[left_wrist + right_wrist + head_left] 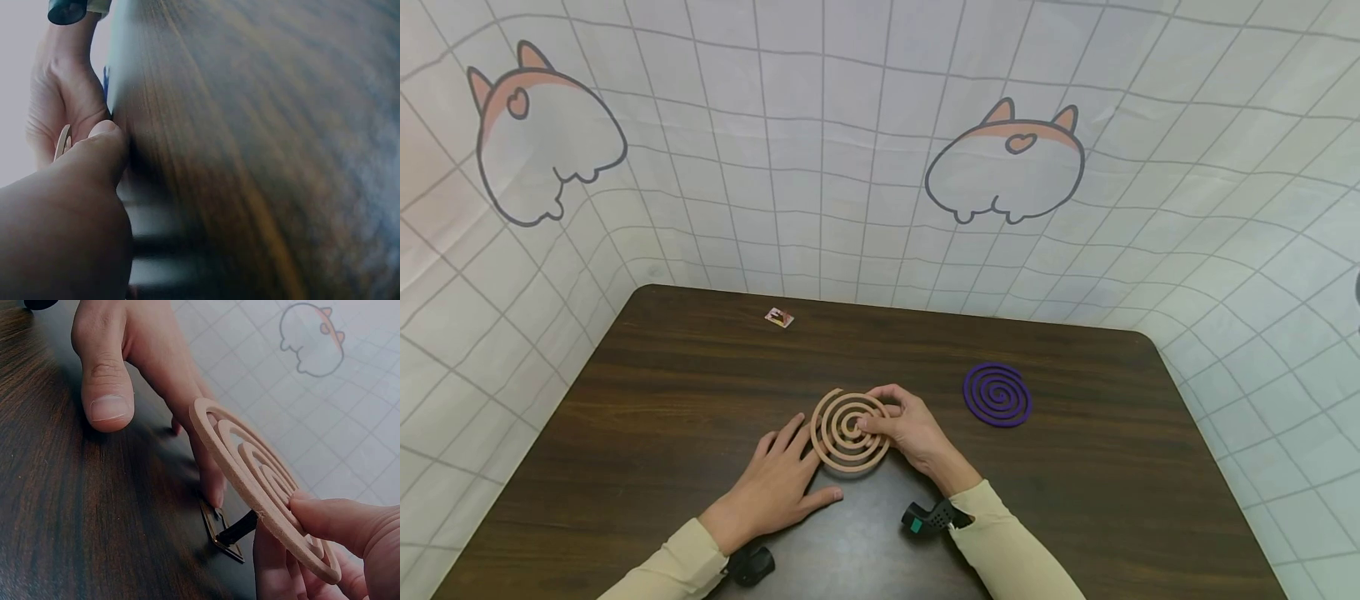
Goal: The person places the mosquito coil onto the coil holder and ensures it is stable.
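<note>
My right hand [917, 433] pinches a tan mosquito coil [850, 465], thumb on its inner rings and fingers behind. In the right wrist view the coil [234, 462] is tilted up off the table, its lower side near a small dark metal coil stand [234, 540] with shiny edges. My left hand [778, 483] lies low over the table at the coil's left, fingers spread and fairly straight. One left fingertip reaches the stand's far edge in the right wrist view. The head view hides the stand under the coil.
A purple mosquito coil [997, 394] lies flat on the dark wooden table [1097, 467], right of my right hand. A small printed card or packet [779, 317] is near the back edge. A white checked curtain [850, 167] surrounds the table's back and sides.
</note>
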Tool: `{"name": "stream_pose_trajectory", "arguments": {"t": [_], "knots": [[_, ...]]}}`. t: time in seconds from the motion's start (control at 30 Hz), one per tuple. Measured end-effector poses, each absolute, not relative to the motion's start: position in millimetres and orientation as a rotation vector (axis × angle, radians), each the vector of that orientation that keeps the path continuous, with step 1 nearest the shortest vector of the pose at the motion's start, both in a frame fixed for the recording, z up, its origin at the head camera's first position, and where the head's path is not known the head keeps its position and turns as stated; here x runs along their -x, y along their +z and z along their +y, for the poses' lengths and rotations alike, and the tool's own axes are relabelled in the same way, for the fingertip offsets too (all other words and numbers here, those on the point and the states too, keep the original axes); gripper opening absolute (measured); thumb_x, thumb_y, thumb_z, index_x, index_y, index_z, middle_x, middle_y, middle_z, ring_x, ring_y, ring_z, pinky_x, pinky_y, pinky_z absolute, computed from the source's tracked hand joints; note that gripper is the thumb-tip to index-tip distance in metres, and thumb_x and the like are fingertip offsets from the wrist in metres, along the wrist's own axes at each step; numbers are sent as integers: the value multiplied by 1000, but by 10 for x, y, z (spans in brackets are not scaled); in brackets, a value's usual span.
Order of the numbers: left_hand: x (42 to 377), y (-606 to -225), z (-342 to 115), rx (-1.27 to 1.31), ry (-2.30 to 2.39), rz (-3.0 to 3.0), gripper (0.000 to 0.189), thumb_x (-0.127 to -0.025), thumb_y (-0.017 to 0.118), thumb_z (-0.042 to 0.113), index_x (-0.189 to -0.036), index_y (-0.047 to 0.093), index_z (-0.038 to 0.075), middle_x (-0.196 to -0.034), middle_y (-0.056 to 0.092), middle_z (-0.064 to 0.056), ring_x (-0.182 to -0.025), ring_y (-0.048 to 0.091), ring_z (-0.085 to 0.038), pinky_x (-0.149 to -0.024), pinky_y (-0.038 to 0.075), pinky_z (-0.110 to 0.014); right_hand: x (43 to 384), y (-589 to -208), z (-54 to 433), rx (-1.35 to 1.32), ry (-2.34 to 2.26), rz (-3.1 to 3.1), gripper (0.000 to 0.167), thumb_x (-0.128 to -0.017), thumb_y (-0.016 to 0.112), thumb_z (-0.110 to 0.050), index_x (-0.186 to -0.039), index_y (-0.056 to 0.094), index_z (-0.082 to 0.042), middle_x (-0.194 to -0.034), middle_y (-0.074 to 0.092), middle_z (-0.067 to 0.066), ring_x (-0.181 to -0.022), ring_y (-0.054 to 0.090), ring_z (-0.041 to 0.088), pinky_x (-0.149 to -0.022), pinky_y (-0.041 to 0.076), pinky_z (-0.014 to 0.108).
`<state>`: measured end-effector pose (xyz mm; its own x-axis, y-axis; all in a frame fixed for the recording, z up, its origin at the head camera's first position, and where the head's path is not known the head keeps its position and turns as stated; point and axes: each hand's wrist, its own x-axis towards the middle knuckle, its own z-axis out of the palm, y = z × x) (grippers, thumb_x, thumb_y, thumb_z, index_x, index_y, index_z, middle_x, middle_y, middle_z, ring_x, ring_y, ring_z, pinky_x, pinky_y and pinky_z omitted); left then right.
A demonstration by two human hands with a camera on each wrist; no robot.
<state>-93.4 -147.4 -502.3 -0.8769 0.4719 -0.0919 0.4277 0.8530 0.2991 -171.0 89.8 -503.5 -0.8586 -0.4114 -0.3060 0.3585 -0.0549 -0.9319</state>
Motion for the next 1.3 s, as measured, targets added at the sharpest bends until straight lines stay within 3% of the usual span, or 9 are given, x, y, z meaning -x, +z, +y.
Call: {"name": "stream_pose_trajectory", "arguments": {"t": [0.63, 0.93, 1.3], "knots": [[915, -5035, -1487, -655, 431, 2855, 86, -97, 55, 70, -165, 30, 24, -172, 23, -16, -159, 19, -47, -116, 30, -69, 1715, -5036, 893, 30, -1961, 1709, 51, -92, 75, -1, -137, 51, -4, -87, 77, 1, -65, 72, 12, -63, 58, 25], [888, -5016, -1516, -598, 462, 2837, 86, -96, 55, 71, -165, 31, 24, -172, 19, -23, -160, 11, -51, -116, 27, -72, 1719, -5038, 916, 28, -1988, 1684, 50, -93, 74, 0, -137, 50, -4, -84, 77, 1, -64, 71, 11, -63, 58, 25], [873, -5028, -1563, -615, 447, 2830, 80, -96, 54, 71, -163, 36, 29, -173, 17, -22, -161, 11, -50, -115, 26, -74, 1710, -5045, 903, 31, -1969, 1711, 51, -92, 74, 2, -136, 50, -3, -86, 77, 2, -64, 72, 12, -62, 58, 24]]}}
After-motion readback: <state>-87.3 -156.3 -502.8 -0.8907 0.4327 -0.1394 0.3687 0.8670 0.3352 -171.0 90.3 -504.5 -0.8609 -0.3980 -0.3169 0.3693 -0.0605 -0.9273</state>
